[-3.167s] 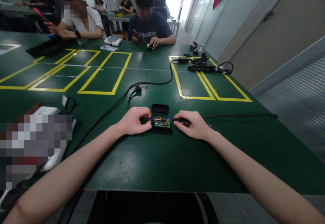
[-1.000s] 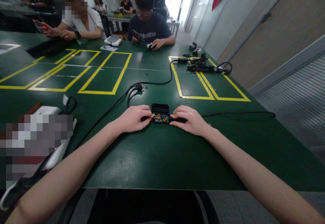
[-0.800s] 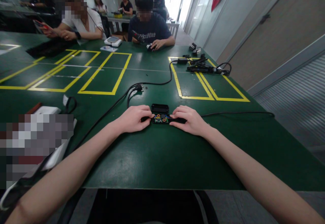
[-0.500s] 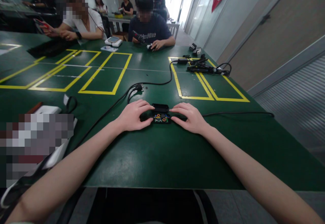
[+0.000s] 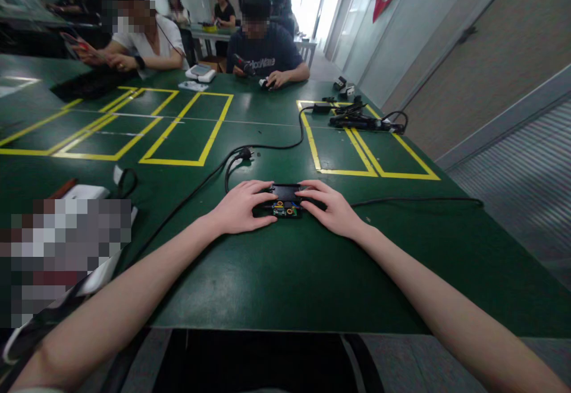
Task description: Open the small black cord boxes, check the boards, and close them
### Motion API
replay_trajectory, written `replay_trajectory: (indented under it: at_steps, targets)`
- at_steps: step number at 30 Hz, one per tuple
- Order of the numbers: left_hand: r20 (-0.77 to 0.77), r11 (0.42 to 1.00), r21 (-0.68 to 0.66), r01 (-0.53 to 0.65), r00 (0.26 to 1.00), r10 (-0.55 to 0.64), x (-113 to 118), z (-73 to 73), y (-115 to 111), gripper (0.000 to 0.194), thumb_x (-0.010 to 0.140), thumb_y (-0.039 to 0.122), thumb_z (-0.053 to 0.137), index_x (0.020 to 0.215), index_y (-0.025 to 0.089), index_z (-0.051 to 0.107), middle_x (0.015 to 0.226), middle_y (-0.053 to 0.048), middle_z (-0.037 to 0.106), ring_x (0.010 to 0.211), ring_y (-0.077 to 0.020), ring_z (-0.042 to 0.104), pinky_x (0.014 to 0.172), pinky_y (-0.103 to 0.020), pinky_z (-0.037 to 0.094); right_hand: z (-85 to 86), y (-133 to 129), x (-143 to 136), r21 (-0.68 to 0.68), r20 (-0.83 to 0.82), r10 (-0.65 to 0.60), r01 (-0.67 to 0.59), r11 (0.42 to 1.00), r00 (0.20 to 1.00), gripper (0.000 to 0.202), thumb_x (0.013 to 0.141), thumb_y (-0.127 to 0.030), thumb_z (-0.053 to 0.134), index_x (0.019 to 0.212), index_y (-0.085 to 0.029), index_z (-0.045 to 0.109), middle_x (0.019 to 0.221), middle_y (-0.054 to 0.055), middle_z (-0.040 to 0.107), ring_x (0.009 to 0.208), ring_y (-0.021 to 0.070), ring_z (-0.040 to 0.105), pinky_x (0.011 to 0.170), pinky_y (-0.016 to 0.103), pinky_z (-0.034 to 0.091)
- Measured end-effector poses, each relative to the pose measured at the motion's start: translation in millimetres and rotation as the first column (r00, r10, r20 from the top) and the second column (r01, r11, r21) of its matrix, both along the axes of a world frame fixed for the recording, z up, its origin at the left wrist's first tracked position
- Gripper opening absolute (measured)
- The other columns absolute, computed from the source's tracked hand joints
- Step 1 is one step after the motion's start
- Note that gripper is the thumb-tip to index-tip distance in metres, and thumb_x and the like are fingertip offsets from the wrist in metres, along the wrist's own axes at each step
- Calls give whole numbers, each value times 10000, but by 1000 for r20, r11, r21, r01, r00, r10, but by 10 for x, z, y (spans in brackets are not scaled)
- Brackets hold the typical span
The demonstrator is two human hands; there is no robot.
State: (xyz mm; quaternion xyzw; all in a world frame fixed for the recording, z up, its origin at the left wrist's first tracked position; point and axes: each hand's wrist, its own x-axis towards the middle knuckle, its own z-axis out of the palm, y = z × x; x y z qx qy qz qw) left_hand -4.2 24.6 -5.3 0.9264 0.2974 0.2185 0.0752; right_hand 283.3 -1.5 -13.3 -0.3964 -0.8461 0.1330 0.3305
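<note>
A small black power adapter case lies opened on the green table in front of me. Its cover [image 5: 286,191] is tilted up along the far side, inner face toward me. The lower half holds a circuit board [image 5: 285,208] with yellow-ringed coils. My left hand [image 5: 244,204] grips the cover's left end, its thumb by the near left corner of the lower half. My right hand [image 5: 328,204] has its fingertips on the cover's right end, the thumb beside the board. Black cable [image 5: 414,200] runs out to the right from the case, partly hidden by my right hand.
A plug [image 5: 244,154] lies beyond my left hand, its cord crossing the table [image 5: 232,286]. Tangled black cables and adapters [image 5: 357,120] sit at the far right. Yellow tape outlines mark the table. Papers and a white item [image 5: 87,194] lie left. People sit opposite.
The cover has been raised and tilted further toward me. My fingertips have shifted farther onto its ends, and the left thumb has moved in toward the lower half.
</note>
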Motion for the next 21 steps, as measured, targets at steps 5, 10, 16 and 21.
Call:
replay_trajectory:
  at_steps: [5,10,16,21]
  targets:
    - [79,999,33,37,996,-39,5,6,-17,375,875,404,767,1164,168,735,1412,-184,607,1235,-327,659,1029,-508,571,-14,-76,-116,-91,-219,-72,53,994,973,172,983,-260,620,1040,-247,782,1257,97,665,1143,246,683,929,418,627]
    - [76,998,37,50,996,-53,7,12,-26,376,886,378,756,1203,177,728,1429,-178,578,1198,-308,674,1012,-502,588,-52,-84,-173,-180,-309,-145,92,979,940,132,938,-252,651,887,-231,771,1163,93,718,1074,251,713,855,395,633]
    - [57,999,40,28,998,-31,10,24,-35,406,881,381,751,1234,181,724,1420,-172,574,1174,-308,679,1013,-513,592,-80,-59,-168,-205,-312,-158,96,974,937,163,944,-256,640,949,-238,802,1184,95,730,1106,254,711,906,410,619]
    - [66,999,45,14,998,-17,19,28,-42,406,877,384,747,1227,181,720,1420,-167,568,1159,-302,684,1016,-508,594,-83,-66,-169,-213,-306,-149,85,973,940,211,951,-251,631,1058,-237,812,1260,104,714,1151,257,703,920,410,630]
